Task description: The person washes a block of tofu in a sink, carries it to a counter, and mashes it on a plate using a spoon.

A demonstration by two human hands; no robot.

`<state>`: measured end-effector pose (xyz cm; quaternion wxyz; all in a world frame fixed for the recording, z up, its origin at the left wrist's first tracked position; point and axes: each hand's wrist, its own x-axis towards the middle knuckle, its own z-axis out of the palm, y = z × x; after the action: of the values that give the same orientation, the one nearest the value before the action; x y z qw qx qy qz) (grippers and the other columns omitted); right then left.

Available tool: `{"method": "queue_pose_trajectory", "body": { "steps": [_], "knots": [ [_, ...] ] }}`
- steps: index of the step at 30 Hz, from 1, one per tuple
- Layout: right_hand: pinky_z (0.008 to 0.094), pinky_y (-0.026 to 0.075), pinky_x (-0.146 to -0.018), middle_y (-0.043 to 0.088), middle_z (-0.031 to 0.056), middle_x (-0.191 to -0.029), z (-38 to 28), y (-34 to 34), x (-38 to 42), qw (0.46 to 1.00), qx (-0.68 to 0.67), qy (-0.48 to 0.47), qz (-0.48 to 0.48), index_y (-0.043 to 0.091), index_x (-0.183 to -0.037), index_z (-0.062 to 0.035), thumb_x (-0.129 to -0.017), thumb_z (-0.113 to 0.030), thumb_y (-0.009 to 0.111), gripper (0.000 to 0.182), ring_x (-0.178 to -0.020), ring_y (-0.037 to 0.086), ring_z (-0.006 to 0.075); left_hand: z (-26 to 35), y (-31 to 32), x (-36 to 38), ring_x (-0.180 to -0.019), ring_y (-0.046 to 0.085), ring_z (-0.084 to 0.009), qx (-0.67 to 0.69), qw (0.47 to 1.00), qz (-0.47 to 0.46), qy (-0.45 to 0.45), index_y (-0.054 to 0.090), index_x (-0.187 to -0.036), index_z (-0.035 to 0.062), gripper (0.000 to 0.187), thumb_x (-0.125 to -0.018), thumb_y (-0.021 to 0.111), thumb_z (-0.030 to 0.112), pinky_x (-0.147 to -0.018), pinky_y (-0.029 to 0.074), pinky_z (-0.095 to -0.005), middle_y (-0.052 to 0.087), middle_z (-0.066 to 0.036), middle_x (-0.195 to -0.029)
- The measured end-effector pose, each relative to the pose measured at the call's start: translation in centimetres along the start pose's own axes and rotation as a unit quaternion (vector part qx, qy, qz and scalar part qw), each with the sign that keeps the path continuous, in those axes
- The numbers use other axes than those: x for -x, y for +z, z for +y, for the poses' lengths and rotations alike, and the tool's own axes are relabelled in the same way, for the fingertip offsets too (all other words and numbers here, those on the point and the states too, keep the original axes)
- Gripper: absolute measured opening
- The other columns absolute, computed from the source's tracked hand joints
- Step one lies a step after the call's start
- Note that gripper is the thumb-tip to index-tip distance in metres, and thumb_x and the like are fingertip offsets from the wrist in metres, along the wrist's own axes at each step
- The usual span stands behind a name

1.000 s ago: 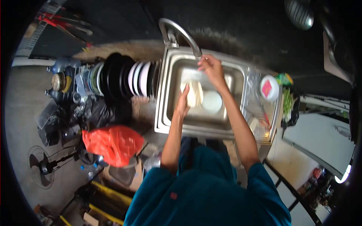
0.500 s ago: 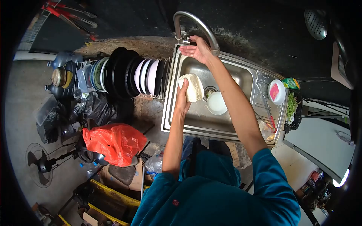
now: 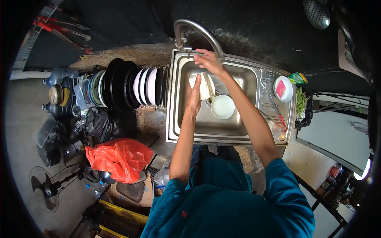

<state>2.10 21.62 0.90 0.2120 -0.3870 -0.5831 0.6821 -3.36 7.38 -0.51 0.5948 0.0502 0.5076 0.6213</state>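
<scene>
My left hand (image 3: 194, 95) grips a cream-coloured bowl-like item (image 3: 206, 86), held tilted over the left part of the steel sink (image 3: 242, 129). Just below the curved faucet (image 3: 200, 28), my right hand (image 3: 209, 62) has its fingers spread and holds nothing. It is above the cream item and near the faucet's base. A white bowl (image 3: 223, 107) sits in the sink beside the drain, which is partly covered.
A rack of plates and black pans (image 3: 117, 85) stands left of the sink. On the drainboard are a white bowl with a pink item (image 3: 282, 89) and red-handled tongs (image 3: 282, 120). A red plastic bag (image 3: 119, 158) lies at lower left.
My right hand has come away from the faucet's base toward the cream item. My left hand has turned that item. The whole view has shifted slightly.
</scene>
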Motion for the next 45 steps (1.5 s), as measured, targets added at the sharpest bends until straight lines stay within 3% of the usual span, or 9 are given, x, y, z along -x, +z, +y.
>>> {"method": "queue_pose_trajectory", "body": {
  "steps": [4,9,18,24,29,31,35,41,45],
  "knots": [
    [0.0298,0.047,-0.081,0.062,0.0152,-0.105,0.9,-1.9,3.4,0.997,-0.012,-0.016,0.068,0.052,-0.121,-0.0002,-0.09,-0.031,0.054,0.044,-0.098,0.059,0.0164,-0.6,1.4,-0.7,-0.109,0.05,-0.023,0.0,0.999,-0.041,-0.001,0.036,-0.129,-0.0006,0.071,-0.085,0.056,0.051,-0.09,0.043,-0.0396,0.049,-0.013,-0.12],
    [0.0321,0.034,-0.099,0.058,0.017,-0.114,1.9,-1.6,6.7,0.982,-0.126,-0.014,0.143,0.047,-0.126,0.0004,-0.094,-0.044,0.039,0.055,-0.111,0.053,0.0231,-0.9,2.6,-1.7,-0.102,0.055,-0.0213,0.041,0.998,-0.035,-0.024,0.046,-0.122,-0.0005,0.064,-0.085,0.055,0.051,-0.089,0.044,-0.0386,0.054,-0.012,-0.112],
    [0.0289,0.038,-0.09,0.058,0.0123,-0.11,3.4,-0.2,6.8,0.978,-0.014,-0.078,0.192,0.052,-0.12,0.0016,-0.092,-0.046,0.045,0.055,-0.102,0.053,0.0174,0.2,4.1,-2.9,-0.111,0.048,-0.0228,-0.082,0.992,0.026,0.096,0.036,-0.128,-0.0062,0.071,-0.09,0.045,0.053,-0.098,0.035,-0.0359,0.048,-0.016,-0.121],
    [0.0284,0.042,-0.083,0.059,0.0088,-0.106,4.5,0.2,7.4,0.968,-0.166,0.026,0.188,0.056,-0.112,-0.0026,-0.086,-0.039,0.06,0.045,-0.096,0.056,0.0154,-0.3,4.2,-2.3,-0.113,0.043,-0.0381,-0.346,0.923,0.14,0.09,0.036,-0.128,-0.0042,0.068,-0.092,0.032,0.054,-0.1,0.027,-0.0442,0.046,-0.027,-0.122],
    [0.0314,0.047,-0.08,0.057,0.0047,-0.108,3.6,0.2,8.8,0.928,-0.302,0.129,0.175,0.052,-0.116,-0.0102,-0.084,-0.04,0.061,0.044,-0.096,0.056,0.0145,0.8,3.6,-1.4,-0.112,0.048,-0.03,-0.505,0.841,0.129,0.141,0.046,-0.125,-0.0032,0.068,-0.093,0.03,0.054,-0.099,0.031,-0.0388,0.048,-0.022,-0.125],
    [0.0337,0.047,-0.082,0.058,0.0035,-0.107,4.1,0.2,8.6,0.908,-0.38,0.117,0.131,0.052,-0.116,-0.011,-0.085,-0.045,0.058,0.046,-0.098,0.057,0.0166,0.8,2.3,-3.1,-0.111,0.049,-0.03,-0.255,0.962,0.044,0.085,0.051,-0.12,-0.0046,0.064,-0.093,0.033,0.051,-0.095,0.035,-0.0377,0.052,-0.023,-0.12],
    [0.0346,0.046,-0.084,0.058,0.0034,-0.107,3.5,0.0,8.8,0.909,-0.385,0.134,0.083,0.053,-0.117,-0.0107,-0.084,-0.046,0.06,0.049,-0.098,0.057,0.0163,0.0,1.5,-4.4,-0.103,0.054,-0.0199,-0.142,0.986,-0.031,0.082,0.049,-0.123,-0.0002,0.063,-0.094,0.031,0.053,-0.09,0.04,-0.0313,0.057,-0.012,-0.113],
    [0.0331,0.046,-0.084,0.06,0.0034,-0.104,3.4,0.7,7.7,0.967,-0.185,0.089,0.153,0.053,-0.12,-0.0105,-0.084,-0.047,0.058,0.052,-0.098,0.057,0.0141,0.0,2.5,-3.2,-0.105,0.054,-0.0236,0.073,0.991,-0.114,-0.008,0.049,-0.124,0.0055,0.064,-0.094,0.024,0.056,-0.094,0.041,-0.0358,0.056,-0.011,-0.113],
    [0.0399,0.04,-0.092,0.041,0.0159,-0.126,3.1,0.8,7.5,0.979,0.077,0.064,0.177,0.044,-0.127,-0.0075,-0.085,-0.045,0.055,0.057,-0.114,0.045,0.0305,-0.4,1.9,-3.9,-0.106,0.053,-0.0241,0.166,0.974,-0.154,-0.013,0.044,-0.128,0.0065,0.064,-0.094,0.023,0.056,-0.094,0.042,-0.0366,0.055,-0.011,-0.116]
  ]
}}
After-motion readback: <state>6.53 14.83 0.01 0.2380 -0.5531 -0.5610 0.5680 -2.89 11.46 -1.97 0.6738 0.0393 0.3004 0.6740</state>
